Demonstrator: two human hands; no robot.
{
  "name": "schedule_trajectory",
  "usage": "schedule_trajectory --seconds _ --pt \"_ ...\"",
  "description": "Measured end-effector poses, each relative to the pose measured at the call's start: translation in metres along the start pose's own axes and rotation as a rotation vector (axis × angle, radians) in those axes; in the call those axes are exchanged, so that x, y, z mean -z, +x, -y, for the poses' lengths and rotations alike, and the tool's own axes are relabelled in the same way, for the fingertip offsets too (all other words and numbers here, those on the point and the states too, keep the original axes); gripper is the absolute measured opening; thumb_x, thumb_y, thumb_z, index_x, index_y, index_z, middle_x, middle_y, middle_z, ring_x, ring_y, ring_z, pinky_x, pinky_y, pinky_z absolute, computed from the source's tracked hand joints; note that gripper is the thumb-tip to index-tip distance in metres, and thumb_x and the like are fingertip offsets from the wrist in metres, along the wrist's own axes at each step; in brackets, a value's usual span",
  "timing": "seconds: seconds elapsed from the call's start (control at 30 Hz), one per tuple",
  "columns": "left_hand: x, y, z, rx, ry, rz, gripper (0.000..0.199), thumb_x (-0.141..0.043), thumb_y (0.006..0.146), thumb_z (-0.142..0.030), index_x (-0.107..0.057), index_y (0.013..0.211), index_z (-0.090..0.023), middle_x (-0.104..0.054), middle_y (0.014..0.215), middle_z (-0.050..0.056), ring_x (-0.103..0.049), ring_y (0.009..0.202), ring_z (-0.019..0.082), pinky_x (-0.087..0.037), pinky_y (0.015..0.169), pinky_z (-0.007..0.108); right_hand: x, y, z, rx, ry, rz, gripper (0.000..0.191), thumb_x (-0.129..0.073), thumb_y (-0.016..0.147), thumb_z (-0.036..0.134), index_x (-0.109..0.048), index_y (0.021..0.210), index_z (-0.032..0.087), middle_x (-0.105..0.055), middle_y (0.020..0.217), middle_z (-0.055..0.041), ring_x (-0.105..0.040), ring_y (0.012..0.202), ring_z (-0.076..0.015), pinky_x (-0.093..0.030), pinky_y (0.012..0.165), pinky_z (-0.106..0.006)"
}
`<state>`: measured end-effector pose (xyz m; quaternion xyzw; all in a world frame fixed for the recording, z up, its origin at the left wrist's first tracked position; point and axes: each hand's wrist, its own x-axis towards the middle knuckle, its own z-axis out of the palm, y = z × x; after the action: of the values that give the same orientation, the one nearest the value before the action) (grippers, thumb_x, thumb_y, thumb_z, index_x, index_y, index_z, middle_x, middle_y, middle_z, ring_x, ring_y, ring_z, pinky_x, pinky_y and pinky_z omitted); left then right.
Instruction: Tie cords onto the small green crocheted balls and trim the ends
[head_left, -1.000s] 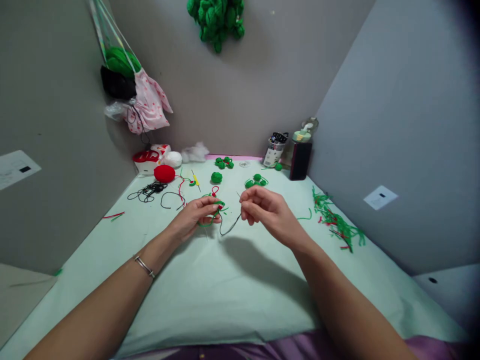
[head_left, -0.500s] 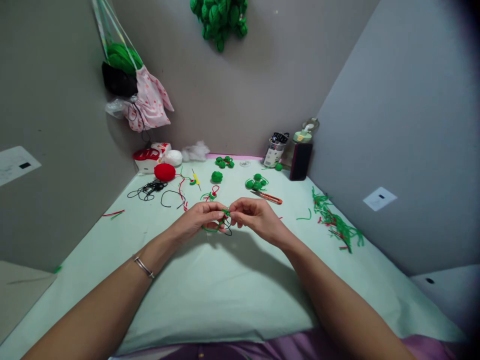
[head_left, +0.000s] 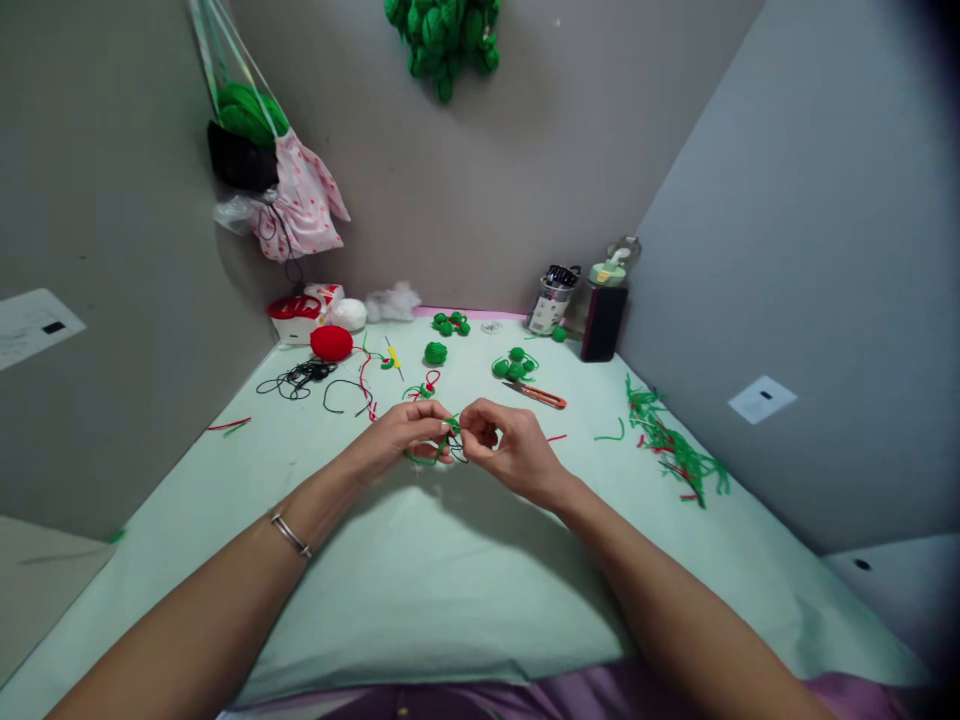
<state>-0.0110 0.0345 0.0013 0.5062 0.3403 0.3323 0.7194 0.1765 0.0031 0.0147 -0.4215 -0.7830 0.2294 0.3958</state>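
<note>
Gripped between the thumb and fingers of the left hand (head_left: 401, 436), a small green-and-red yarn piece (head_left: 452, 428) sits over the middle of the tabletop (head_left: 450, 590) in the head view. Opposite it, the right hand (head_left: 511, 452) has its thumb and fingers curled in close by the piece; whether they pinch a strand or anything else, I cannot tell.

A thin black strand (head_left: 459, 457) loops between the hands, just under the piece. It could snag or knot if pulled unevenly, since green ends hang beside it. With so little of the piece exposed, a loose left grip could let it twist or slip, and a hard tug might pucker its shape. Farther off, the loose red-and-green piece (head_left: 425, 390) lies just beyond the left fingers, where a trailing end could catch on it. The orange-handled cutting tool (head_left: 536, 394) lies beyond the right hand, its tip toward the left, so a careless reach might meet the point.

As for looks, the held piece is bright green with a touch of red, small and soft, partly hidden by fingertips; a green strand curves below it near the left fingers. Its stitches are too small to make out, and so is its full outline.
</note>
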Motion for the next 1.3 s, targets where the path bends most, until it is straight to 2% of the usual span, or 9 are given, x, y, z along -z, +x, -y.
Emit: schedule_trajectory --seconds 0.27,0.43,0.57,0.77,0.97,1.03,1.13,1.23,1.3 --pt "0.002 0.003 0.002 -0.008 -0.095 -0.044 0.025 -0.078 0.073 -0.032 -0.062 0.082 -0.014 -0.06 0.072 -0.002 -0.062 0.064 0.01 -0.055 0.074 0.028 -0.006 -0.002 -0.007 0.12 -0.108 -0.006 0.007 -0.055 0.087 0.017 -0.061 0.084 0.019 -0.062 0.069 0.0009 -0.05 0.058 -0.0091 -0.039 0.057 -0.021" --pt "0.002 0.003 0.001 -0.045 -0.125 -0.118 0.026 -0.08 0.071 -0.03 -0.063 0.084 -0.015 -0.054 0.066 -0.006 -0.054 0.059 0.007 -0.056 0.078 0.031 0.003 0.002 -0.002 -0.075 0.234 -0.063 0.014 -0.059 0.091 0.031 -0.063 0.089 0.018 -0.061 0.064 0.0009 -0.055 0.056 -0.0106 -0.044 0.056 -0.023" --pt "0.003 0.004 0.001 -0.12 -0.067 -0.23 0.026 -0.08 0.069 -0.03 -0.061 0.079 -0.016 -0.059 0.07 -0.003 -0.058 0.064 0.01 -0.056 0.074 0.031 0.017 0.004 0.009 -0.173 0.629 0.041 0.022 -0.065 0.086 0.041 -0.062 0.088 0.019 -0.061 0.057 0.0024 -0.056 0.049 -0.0109 -0.048 0.051 -0.024" --pt "0.014 0.011 0.007 -0.163 0.03 -0.391 0.028 -0.08 0.066 -0.031 -0.057 0.074 -0.016 -0.062 0.066 -0.002 -0.061 0.06 0.012 -0.054 0.065 0.029 0.047 -0.011 0.018 -0.208 0.806 0.103 0.042 -0.073 0.068 0.061 -0.054 0.07 0.023 -0.042 0.033 0.0094 -0.043 0.027 -0.0092 -0.039 0.033 -0.021" --pt "0.022 0.016 0.012 -0.18 0.036 -0.398 0.031 -0.081 0.066 -0.033 -0.056 0.074 -0.016 -0.06 0.063 -0.004 -0.059 0.057 0.01 -0.055 0.069 0.03 0.065 -0.027 -0.003 0.044 0.822 0.472 0.065 -0.067 0.041 0.085 -0.042 0.042 0.025 -0.026 0.023 0.009 -0.031 0.021 -0.0058 -0.027 0.027 -0.019" --pt "0.022 0.016 0.013 -0.171 0.031 -0.382 0.031 -0.081 0.067 -0.033 -0.057 0.078 -0.016 -0.062 0.067 -0.003 -0.061 0.061 0.011 -0.055 0.068 0.029 0.069 -0.027 0.0 0.056 0.84 0.543 0.061 -0.07 0.05 0.08 -0.048 0.045 0.023 -0.033 0.026 0.0064 -0.036 0.023 -0.0071 -0.03 0.029 -0.02" --pt "0.02 0.014 0.013 -0.156 0.003 -0.353 0.032 -0.081 0.067 -0.032 -0.058 0.081 -0.016 -0.063 0.07 -0.002 -0.063 0.064 0.012 -0.054 0.067 0.028 0.068 -0.02 0.015 -0.065 0.797 0.459 0.04 -0.071 0.076 0.057 -0.063 0.063 0.02 -0.053 0.043 0.0012 -0.049 0.035 -0.0094 -0.038 0.038 -0.022" --pt "0.016 0.012 0.011 -0.158 0.0 -0.307 0.03 -0.081 0.07 -0.032 -0.06 0.083 -0.015 -0.064 0.075 -0.001 -0.063 0.067 0.011 -0.054 0.07 0.027 0.053 -0.007 0.027 -0.114 0.552 0.227 0.02 -0.071 0.081 0.038 -0.068 0.075 0.019 -0.066 0.076 -0.0041 -0.058 0.061 -0.0126 -0.044 0.055 -0.025" --pt "0.013 0.01 0.009 -0.167 0.003 -0.289 0.029 -0.08 0.07 -0.032 -0.06 0.084 -0.016 -0.064 0.076 -0.001 -0.063 0.069 0.011 -0.054 0.072 0.026 0.039 -0.001 0.026 -0.092 0.277 0.038 0.017 -0.067 0.086 0.034 -0.07 0.077 0.02 -0.063 0.08 -0.0044 -0.056 0.07 -0.0142 -0.042 0.061 -0.027"
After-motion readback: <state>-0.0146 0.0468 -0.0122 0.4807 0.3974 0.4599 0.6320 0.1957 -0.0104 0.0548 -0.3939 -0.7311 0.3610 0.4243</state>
